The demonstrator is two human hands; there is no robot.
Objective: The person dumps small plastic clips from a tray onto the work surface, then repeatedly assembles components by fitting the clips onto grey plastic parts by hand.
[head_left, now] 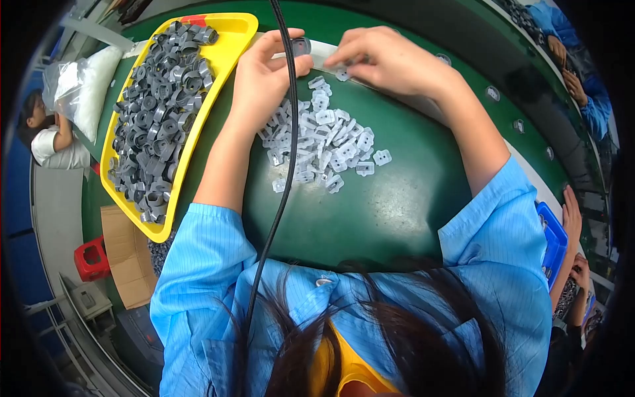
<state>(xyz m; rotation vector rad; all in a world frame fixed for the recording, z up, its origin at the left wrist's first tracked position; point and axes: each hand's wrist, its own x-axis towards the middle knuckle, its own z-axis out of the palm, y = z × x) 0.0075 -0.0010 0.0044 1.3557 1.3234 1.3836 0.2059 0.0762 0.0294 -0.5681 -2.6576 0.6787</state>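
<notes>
Dark grey plastic piece (301, 45), at the top centre of the frame: my left hand (264, 74) pinches it between thumb and fingers. My right hand (391, 63), its fingers drawn narrow, holds a small translucent plastic plate (342, 75) at its fingertips; the two parts are near each other but apart. I judge myself partway through one unit, with much left: a heap of translucent plates (324, 140) lies at centre, and dark grey ring-like parts (149, 119) crowd the yellow plastic tray (247, 30) at upper left. A few small grey pieces (492, 93) spaced along the green strip at upper right may be finished; they are too small to tell.

My tabletop (370, 221) is glossy green with a pale far edge, and a black cable (284, 192) hangs across the view. A red plastic stool (91, 259) and brown cardboard (127, 261) show at lower left; co-workers sit at the left and right edges.
</notes>
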